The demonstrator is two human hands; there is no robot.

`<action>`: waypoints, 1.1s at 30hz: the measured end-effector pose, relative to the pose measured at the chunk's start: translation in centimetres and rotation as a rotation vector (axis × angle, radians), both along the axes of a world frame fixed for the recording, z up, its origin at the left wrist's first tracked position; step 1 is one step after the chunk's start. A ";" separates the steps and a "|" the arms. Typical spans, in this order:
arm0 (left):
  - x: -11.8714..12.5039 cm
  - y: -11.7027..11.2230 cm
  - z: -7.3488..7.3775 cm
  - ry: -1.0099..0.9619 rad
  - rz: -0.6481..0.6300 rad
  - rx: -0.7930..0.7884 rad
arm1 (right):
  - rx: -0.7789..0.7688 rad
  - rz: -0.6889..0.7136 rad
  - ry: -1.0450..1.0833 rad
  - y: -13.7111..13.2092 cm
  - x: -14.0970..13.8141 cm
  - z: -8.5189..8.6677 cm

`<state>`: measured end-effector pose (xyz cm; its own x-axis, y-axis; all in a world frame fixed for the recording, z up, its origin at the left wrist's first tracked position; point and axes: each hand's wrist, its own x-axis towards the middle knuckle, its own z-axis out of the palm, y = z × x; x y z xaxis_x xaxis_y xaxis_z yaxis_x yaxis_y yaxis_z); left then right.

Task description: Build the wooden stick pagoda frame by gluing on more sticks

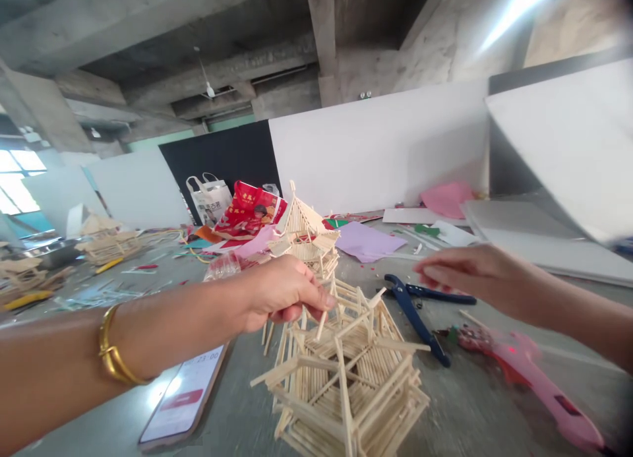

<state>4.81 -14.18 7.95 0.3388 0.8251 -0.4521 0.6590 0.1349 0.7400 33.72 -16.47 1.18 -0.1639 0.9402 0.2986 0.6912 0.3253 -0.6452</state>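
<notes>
My left hand, with a gold bracelet on its wrist, reaches over a model building made of wooden sticks. Thumb and forefinger pinch a short wooden stick above the model's far left side. My right hand hovers to the right, a little blurred, with fingers loosely stretched and nothing visible in them. Just below and left of it lie dark blue pliers with spread handles. A pink hot glue gun rests on the table nearer to me. Behind the left hand stands a roofed stick tower.
A lit phone lies under my left forearm. Yellow-handled tools and other stick models are at the left. Farther back are a red bag, a white tote and purple paper. White boards lie at the right.
</notes>
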 end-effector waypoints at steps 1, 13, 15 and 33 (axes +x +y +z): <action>0.0 0.0 0.0 -0.004 0.002 0.002 | -0.012 0.094 0.000 0.9 -1.1 0.7; 0.0 0.5 -0.4 -0.017 0.002 0.020 | -0.086 0.367 0.140 5.2 -8.5 2.8; 0.1 0.4 -0.4 -0.010 -0.002 0.023 | -0.105 0.387 0.173 5.4 -8.7 2.4; 0.0 0.5 -0.6 0.023 -0.042 0.045 | -0.195 0.453 0.310 6.0 -9.9 1.4</action>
